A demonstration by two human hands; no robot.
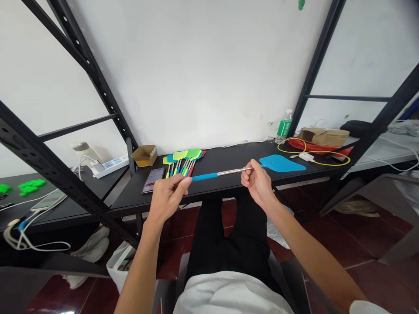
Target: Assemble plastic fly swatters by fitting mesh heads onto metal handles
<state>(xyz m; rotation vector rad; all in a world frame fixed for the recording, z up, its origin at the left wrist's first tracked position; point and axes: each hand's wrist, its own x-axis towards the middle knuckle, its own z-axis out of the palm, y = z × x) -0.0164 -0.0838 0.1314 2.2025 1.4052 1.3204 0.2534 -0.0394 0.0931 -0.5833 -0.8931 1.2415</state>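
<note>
A fly swatter with a blue perforated head, a thin metal rod and a blue handle stretches across in front of me, over the black table's front edge. My left hand is closed round the end of the handle. With thumb and fingers my right hand pinches the metal rod close to the head. Left of the middle, several more fly swatters in green, yellow, blue and red lie together on the table. Beside them, near my left hand, is a phone.
An open cardboard box stands at the table's back left. At the right are a green-labelled bottle, a yellow cable with a white plug and a brown carton. Black metal shelf posts rise on both sides.
</note>
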